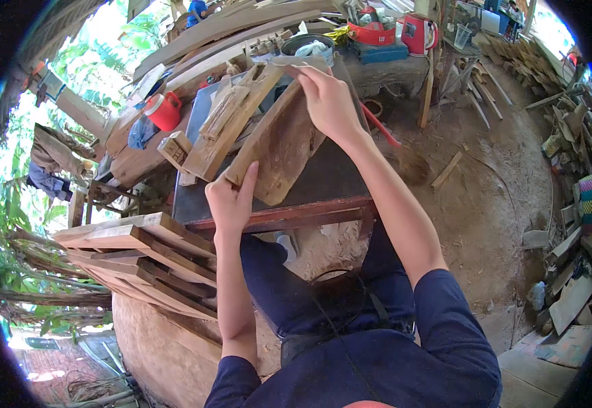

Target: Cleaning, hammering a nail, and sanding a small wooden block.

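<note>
A short brown wooden board (283, 146) is held tilted over the dark work table (340, 178). My left hand (231, 204) grips its near left corner, thumb against the face. My right hand (330, 102) is closed on its far end, with the fingers along the upper edge. Just left of this board lies a lighter plank (251, 88) with a rough, splintered piece of wood (224, 119) on it. A small wood block (175, 148) sits beside the plank's near end.
Left of my legs, several planks (139, 238) are stacked. A red jug (163, 112) stands at the far left; a red kettle (418, 34), an orange-red basin (370, 34) and a blue box (379, 53) are at the back. Scrap wood (574, 285) lines the right side.
</note>
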Available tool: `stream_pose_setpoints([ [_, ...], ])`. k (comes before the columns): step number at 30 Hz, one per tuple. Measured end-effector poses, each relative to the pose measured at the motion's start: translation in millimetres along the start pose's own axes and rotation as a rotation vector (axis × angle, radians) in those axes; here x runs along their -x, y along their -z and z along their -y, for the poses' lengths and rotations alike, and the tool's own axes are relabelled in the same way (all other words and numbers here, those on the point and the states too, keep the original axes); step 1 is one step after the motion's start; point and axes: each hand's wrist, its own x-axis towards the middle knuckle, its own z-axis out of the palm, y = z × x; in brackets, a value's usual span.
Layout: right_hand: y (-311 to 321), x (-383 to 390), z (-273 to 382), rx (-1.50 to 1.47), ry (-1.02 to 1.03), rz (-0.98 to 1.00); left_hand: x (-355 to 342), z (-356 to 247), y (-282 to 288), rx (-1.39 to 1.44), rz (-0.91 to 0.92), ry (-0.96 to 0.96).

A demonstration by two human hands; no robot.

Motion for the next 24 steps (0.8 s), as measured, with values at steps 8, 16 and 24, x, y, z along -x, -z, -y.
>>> stream_pose_setpoints([
  [8, 75, 116, 22, -0.113, -0.291, 0.108, 69, -33, 23, 0.084, -0.008, 0.333],
  [16, 96, 182, 42, -0.165, -0.302, 0.485, 137, -45, 3, 0.454, 0.005, 0.640],
  [24, 90, 189, 22, 0.117, -0.138, 0.678, 208, -8, -40, 0.730, -0.070, 1.044],
])
